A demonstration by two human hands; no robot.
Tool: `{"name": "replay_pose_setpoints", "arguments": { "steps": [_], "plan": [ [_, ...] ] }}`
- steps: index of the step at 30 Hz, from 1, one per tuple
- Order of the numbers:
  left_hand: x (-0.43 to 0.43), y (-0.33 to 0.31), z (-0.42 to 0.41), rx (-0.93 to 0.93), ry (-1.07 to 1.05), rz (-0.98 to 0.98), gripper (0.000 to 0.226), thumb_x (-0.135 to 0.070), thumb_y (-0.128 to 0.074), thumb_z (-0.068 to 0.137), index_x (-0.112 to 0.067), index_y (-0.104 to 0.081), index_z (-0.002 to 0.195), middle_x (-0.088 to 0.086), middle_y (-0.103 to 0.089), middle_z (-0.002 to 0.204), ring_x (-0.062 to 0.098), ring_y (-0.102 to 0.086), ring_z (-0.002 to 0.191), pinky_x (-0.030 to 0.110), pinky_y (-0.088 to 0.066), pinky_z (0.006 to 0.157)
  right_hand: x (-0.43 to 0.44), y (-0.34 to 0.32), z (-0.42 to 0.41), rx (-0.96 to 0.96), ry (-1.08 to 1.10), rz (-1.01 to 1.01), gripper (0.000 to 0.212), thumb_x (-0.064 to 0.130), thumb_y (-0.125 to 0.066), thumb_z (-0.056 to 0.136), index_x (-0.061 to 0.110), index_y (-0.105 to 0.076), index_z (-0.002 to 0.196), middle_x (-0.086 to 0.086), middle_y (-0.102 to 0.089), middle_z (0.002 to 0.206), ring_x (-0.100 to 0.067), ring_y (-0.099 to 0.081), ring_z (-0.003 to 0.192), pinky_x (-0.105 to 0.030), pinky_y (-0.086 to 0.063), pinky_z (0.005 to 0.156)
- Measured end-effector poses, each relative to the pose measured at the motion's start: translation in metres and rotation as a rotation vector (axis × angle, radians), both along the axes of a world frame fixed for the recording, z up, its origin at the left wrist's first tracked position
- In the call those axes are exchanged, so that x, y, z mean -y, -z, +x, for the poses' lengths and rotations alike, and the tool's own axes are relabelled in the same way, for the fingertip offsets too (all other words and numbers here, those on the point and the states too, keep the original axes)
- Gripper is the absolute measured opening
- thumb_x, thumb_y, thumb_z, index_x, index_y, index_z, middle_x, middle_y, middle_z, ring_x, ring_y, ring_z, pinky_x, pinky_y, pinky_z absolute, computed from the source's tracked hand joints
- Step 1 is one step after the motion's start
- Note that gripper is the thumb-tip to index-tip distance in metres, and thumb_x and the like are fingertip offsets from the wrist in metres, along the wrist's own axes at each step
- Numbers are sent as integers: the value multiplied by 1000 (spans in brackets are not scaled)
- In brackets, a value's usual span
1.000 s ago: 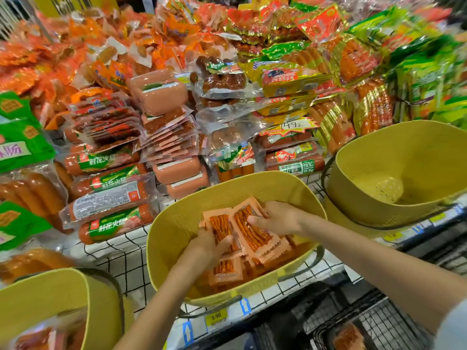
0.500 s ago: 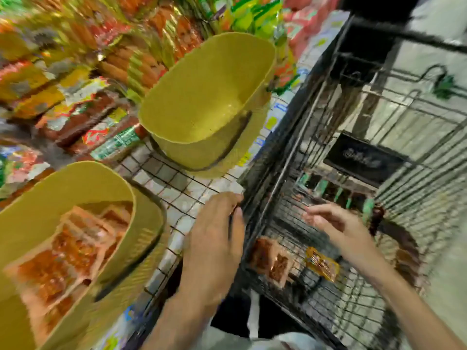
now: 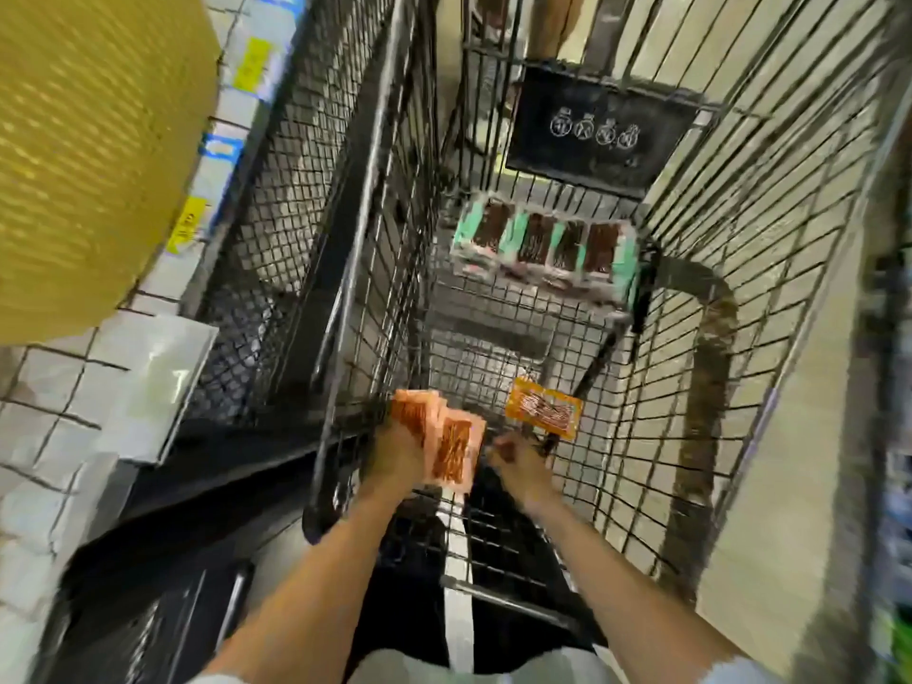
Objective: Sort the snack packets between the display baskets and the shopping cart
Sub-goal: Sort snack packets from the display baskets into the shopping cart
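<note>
Down inside the black wire shopping cart (image 3: 740, 249), the left hand (image 3: 395, 454) grips a small fan of pale orange snack packets with brown strips (image 3: 446, 436), fingers curled round their lower edges, just above the cart's near end. Beside it, the right hand (image 3: 518, 464) has its fingers bent inward; blur hides whether they pinch anything. A single amber foil packet (image 3: 543, 407) sits just beyond that hand near the mesh floor, and I cannot tell whether the two touch. At the far end of the cart, a row of teal-edged brown packets (image 3: 543, 249) leans against the wire wall under a black plaque with white icons (image 3: 597, 125). Up at the left, a yellow perforated plastic basket (image 3: 98, 140) rests on the white wire shelf (image 3: 59, 422), its contents out of sight.
</note>
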State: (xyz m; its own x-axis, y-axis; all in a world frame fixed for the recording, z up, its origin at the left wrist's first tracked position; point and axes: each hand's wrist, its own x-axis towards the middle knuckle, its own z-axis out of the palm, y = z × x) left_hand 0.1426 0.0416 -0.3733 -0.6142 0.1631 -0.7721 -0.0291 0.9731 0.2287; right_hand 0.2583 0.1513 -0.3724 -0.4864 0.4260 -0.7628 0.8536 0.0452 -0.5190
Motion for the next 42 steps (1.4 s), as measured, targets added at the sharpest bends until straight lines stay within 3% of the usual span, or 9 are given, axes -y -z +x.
{"name": "replay_pose_setpoints", "arguments": {
  "steps": [5, 8, 11, 13, 16, 22, 30, 36, 42],
  "plan": [
    [-7, 29, 1, -17, -63, -173, 37, -15, -37, 102, 2, -42, 135, 22, -53, 132, 35, -53, 120, 36, -43, 92, 20, 39, -20, 20, 146, -37, 38, 10, -60, 91, 22, -37, 62, 12, -42, 62, -5, -44, 58, -19, -28, 52],
    [-9, 38, 3, -66, -86, -214, 41, -18, -45, 100, 1, -36, 135, 20, -52, 132, 34, -52, 120, 34, -42, 85, 32, 59, -29, 83, 197, -56, 13, 16, -67, 87, 10, -56, 90, -3, -61, 82, -27, -64, 88, -21, -42, 69],
    [-9, 46, 4, -139, -100, -234, 36, -18, -47, 98, -1, -41, 130, 18, -53, 128, 32, -53, 117, 33, -41, 83, 40, 77, -35, 223, 129, -21, 54, 32, -74, 80, -1, -51, 116, -16, -60, 112, -31, -59, 105, -37, -49, 89],
    [-8, 48, 7, -184, -66, -208, 32, -16, -45, 98, -1, -44, 125, 19, -53, 126, 32, -51, 117, 36, -43, 86, 44, 85, -37, 264, 146, -20, 61, 38, -76, 77, 1, -49, 116, -19, -58, 115, -33, -57, 108, -40, -48, 90],
    [-5, 51, 9, -230, -120, -144, 27, -16, -41, 98, -5, -48, 122, 17, -55, 120, 31, -53, 111, 31, -39, 76, 47, 94, -32, 226, 276, -66, 54, 33, -79, 75, 1, -52, 108, -21, -60, 112, -35, -57, 108, -44, -47, 92],
    [-1, 52, 6, -239, -147, -89, 32, -10, -50, 93, -3, -48, 124, 17, -55, 121, 32, -55, 111, 37, -47, 83, 48, 86, -16, -89, 652, -295, 11, 3, -68, 84, 8, -64, 93, -18, -69, 102, -31, -65, 99, -54, -49, 92],
    [0, 54, 5, -64, -408, 55, 39, -28, -60, 93, -2, -42, 117, 15, -63, 115, 30, -63, 103, 33, -48, 79, 11, 88, 16, -125, 805, -654, 33, 3, -58, 88, 3, -55, 121, -18, -64, 117, -26, -64, 104, -34, -54, 82],
    [-5, 48, 10, -175, -275, -64, 47, -22, -69, 87, -6, -41, 121, 13, -63, 114, 27, -64, 101, 28, -48, 71, -5, 78, 30, -126, 826, -697, 26, 1, -53, 91, 6, -57, 115, -15, -66, 114, -25, -63, 107, -35, -51, 85],
    [-9, 46, 12, -221, -68, -89, 79, -47, -70, 81, -4, -33, 136, 14, -42, 132, 27, -50, 118, 35, -47, 87, -8, 69, 31, -122, 827, -678, 29, 0, -52, 92, 4, -55, 120, -16, -65, 116, -28, -61, 111, -43, -46, 97]
  ]
}}
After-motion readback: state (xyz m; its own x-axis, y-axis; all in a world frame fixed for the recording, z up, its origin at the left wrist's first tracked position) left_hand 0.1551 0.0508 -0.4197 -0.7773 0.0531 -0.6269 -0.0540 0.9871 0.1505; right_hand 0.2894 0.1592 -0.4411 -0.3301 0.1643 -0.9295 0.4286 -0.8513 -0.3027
